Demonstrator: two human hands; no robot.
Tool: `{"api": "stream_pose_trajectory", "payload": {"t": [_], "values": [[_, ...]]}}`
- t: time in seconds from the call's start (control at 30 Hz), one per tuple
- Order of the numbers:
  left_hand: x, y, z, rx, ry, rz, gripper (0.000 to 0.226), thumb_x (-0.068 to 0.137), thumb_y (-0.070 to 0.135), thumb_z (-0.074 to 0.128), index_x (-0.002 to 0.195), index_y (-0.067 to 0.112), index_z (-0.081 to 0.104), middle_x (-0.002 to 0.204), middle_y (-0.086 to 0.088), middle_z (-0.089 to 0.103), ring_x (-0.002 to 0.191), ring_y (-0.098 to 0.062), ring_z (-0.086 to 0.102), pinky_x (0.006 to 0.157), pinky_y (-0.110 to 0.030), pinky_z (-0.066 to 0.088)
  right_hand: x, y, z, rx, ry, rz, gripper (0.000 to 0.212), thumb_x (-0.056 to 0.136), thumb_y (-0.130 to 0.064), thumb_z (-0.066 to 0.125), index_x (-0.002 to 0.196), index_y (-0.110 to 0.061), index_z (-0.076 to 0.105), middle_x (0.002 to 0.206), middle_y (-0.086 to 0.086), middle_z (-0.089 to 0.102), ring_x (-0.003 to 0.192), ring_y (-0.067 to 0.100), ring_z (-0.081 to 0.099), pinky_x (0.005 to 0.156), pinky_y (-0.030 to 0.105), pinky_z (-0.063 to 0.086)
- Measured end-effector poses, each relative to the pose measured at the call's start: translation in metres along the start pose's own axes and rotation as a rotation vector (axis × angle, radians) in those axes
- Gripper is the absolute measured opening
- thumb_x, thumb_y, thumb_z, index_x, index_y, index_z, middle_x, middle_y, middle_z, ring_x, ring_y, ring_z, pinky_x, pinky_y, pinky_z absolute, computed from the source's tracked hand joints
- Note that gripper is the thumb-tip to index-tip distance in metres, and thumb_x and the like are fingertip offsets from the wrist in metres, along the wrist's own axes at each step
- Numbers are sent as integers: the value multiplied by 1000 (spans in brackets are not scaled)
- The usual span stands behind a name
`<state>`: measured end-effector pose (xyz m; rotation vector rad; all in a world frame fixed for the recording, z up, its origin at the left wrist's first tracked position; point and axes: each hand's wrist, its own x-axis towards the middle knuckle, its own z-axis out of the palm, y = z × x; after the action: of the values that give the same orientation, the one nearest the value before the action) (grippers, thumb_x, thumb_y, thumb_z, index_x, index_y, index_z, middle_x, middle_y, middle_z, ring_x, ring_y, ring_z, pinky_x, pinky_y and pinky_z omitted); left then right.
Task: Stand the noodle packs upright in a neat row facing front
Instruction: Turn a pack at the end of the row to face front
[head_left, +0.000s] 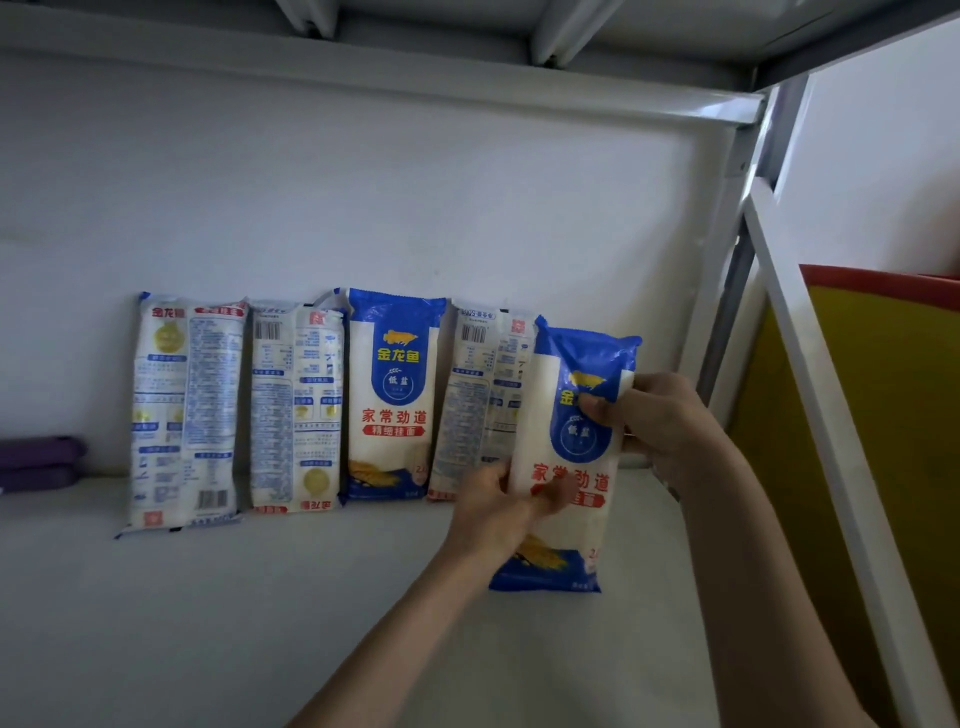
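White shelf bay with a few bystanders

A purple folded item (36, 462) lies at the far left of the white shelf (260, 623); a yellow, red-edged panel (883, 415) stands right, beyond the white frame post (810, 374).

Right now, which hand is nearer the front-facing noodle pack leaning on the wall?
Left. The left hand grips the held pack low, just right of that front-facing pack. The right hand grips farther right.
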<state>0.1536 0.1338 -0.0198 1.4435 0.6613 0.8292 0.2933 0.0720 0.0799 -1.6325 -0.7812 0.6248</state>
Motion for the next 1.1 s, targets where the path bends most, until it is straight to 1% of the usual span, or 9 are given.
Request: {"api": "stream_pose_trajectory", "payload": {"t": [0.1, 0.23, 0.37, 0.43, 0.53, 0.63, 0.77, 0.87, 1.1], "values": [[11, -14, -2, 206, -71, 23, 41, 65, 15, 88, 98, 29, 68, 97, 9, 75, 92, -3, 68, 76, -23, 58, 5, 8, -2, 79, 76, -36, 24, 78, -14, 78, 97, -5, 65, 91, 8, 74, 76, 21, 73, 58, 32, 59], [33, -31, 2, 372, 16, 63, 47, 67, 5, 85, 109, 17, 70, 107, 3, 73, 101, -10, 67, 78, -17, 53, 6, 11, -7, 134, 103, -209, 17, 82, -13, 74, 95, -9, 65, 83, -2, 72, 61, 7, 72, 45, 17, 51], [54, -41, 16, 375, 78, 126, 34, 70, 2, 83, 102, 10, 73, 95, -1, 74, 94, -14, 70, 69, -14, 54, 17, 20, -8, -2, 85, -219, 29, 84, -14, 71, 109, -12, 56, 94, -5, 68, 76, 7, 67, 53, 21, 51], [60, -45, 24, 386, 147, 139, 30, 70, 3, 83, 98, 7, 74, 90, -1, 73, 85, -11, 69, 63, -10, 52, 25, 31, -9, -128, 85, -130, 42, 84, -9, 70, 120, -14, 49, 109, 1, 65, 93, 18, 66, 57, 26, 52], [68, -46, 35, 365, 252, 137, 30, 68, 2, 84, 95, 4, 73, 83, 1, 68, 73, -6, 64, 52, -6, 47, 35, 51, -8, -317, 124, -47, 41, 86, -7, 67, 121, -14, 49, 118, 6, 62, 110, 27, 61, 70, 35, 57], [76, -46, 44, 356, 303, 113, 32, 67, 4, 86, 96, 4, 74, 89, -4, 72, 77, -12, 65, 54, -9, 45, 45, 71, 1, -368, 218, -19, 36, 82, -7, 70, 114, -12, 54, 113, 3, 63, 109, 26, 62, 80, 42, 59], [83, -47, 51, 305, 361, 86, 31, 69, 2, 83, 98, 5, 74, 94, -8, 74, 81, -15, 67, 53, -8, 44, 55, 90, 14, -292, 343, 4, 22, 84, -11, 68, 104, -5, 65, 106, 11, 70, 95, 25, 68, 60, 28, 54], [84, -46, 53, 269, 376, 67, 31, 72, 1, 81, 101, 5, 72, 99, -10, 74, 84, -15, 65, 64, -18, 51, 58, 96, 22, -279, 367, -27, 16, 89, -14, 63, 101, -4, 63, 104, 12, 70, 89, 22, 65, 72, 34, 57], [83, -43, 53, 292, 369, 89, 32, 72, 3, 80, 103, 3, 70, 100, -10, 73, 88, -16, 66, 68, -20, 49, 56, 94, 28, -271, 369, -23, 14, 93, -11, 56, 104, -3, 61, 112, 13, 66, 105, 28, 63, 79, 35, 53]]}}
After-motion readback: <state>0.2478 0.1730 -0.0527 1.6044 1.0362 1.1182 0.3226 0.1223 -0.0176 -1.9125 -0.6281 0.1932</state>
